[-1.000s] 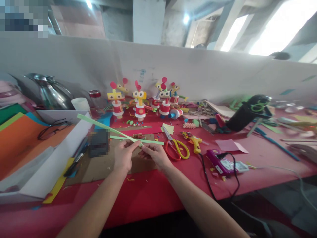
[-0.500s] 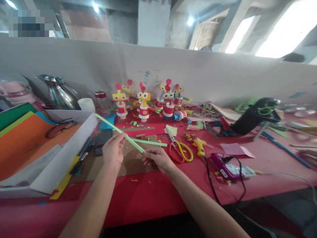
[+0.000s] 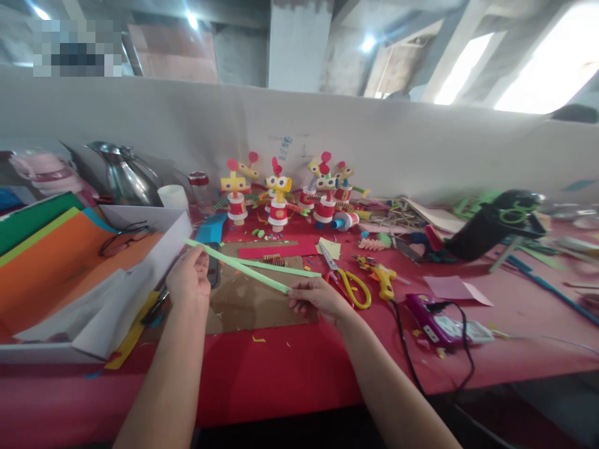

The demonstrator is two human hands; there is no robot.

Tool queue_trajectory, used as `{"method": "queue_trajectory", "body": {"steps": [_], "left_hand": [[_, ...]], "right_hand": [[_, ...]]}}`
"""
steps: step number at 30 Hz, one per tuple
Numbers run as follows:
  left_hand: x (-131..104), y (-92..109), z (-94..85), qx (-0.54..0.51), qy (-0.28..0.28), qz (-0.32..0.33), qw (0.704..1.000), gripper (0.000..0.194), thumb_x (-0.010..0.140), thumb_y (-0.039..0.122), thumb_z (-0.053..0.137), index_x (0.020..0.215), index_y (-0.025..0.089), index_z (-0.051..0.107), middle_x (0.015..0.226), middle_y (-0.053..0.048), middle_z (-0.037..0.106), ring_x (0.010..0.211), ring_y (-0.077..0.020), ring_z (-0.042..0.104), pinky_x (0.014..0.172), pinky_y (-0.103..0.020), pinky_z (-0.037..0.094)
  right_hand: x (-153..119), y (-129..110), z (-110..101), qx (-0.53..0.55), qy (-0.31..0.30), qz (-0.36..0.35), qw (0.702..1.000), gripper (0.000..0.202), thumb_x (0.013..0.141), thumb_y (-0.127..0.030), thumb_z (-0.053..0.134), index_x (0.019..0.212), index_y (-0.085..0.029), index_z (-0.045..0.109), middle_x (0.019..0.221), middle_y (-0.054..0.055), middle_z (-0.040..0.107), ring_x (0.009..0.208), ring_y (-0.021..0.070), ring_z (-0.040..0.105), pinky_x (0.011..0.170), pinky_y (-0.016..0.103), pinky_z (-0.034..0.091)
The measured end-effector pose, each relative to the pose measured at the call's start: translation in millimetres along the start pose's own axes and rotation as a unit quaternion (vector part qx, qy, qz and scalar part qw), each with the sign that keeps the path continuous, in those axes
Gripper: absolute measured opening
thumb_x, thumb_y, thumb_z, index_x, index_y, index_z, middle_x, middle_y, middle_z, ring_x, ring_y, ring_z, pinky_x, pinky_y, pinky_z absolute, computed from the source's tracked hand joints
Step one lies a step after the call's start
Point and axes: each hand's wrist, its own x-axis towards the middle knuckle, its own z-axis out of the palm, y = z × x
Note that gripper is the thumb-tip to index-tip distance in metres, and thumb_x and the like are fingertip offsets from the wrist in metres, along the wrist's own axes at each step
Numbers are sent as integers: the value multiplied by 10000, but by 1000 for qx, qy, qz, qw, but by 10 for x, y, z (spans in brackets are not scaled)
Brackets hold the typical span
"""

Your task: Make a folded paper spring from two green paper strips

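1. White box (image 3: 128, 290) holds an orange sheet (image 3: 56, 268), with glasses (image 3: 124, 238) on top;
2. left hand (image 3: 189, 277) and right hand (image 3: 321, 299) are wider apart than a second ago; right fingertips pinch one end, left fingers seem closed near the other;
3. light green strip (image 3: 241, 265) hangs above cardboard (image 3: 262, 305), more length now stretched between them.

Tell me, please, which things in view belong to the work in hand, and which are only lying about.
Belonging to the work:
light green strip, held by left hand and right hand
probably the second green strip and brown cardboard
perhaps scissors and yellow glue gun, both untouched

Probably just lying about:
metal jug
eyeglasses in the white box
pink bottle
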Motion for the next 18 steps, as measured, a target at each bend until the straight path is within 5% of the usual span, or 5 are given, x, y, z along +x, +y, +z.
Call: {"method": "queue_trajectory", "body": {"steps": [7, 13, 18], "left_hand": [[20, 10, -30, 15, -27, 64, 997, 234, 573, -11, 672, 709, 140, 556, 649, 49, 584, 602, -47, 597, 652, -161, 495], [38, 49, -14, 27, 7, 48, 998, 186, 584, -10, 631, 679, 135, 561, 630, 39, 581, 568, -53, 579, 623, -182, 494], [-24, 129, -92, 110, -1, 162, 981, 187, 567, 71, 665, 717, 146, 581, 609, 45, 563, 575, -85, 571, 662, -246, 500]], "right_hand": [[-16, -57, -57, -11, 20, -2, 1000, 298, 592, -370, 769, 690, -117, 646, 553, 18, 652, 441, 68, 553, 445, 172, 388], [35, -34, -79, 55, 132, -71, 987, 233, 616, -339, 732, 651, -140, 616, 517, -24, 600, 424, 43, 486, 425, 164, 324], [46, -47, -73, 114, 182, -86, 973, 241, 610, -341, 738, 681, -151, 608, 543, -29, 607, 432, 41, 492, 410, 151, 314]]}}
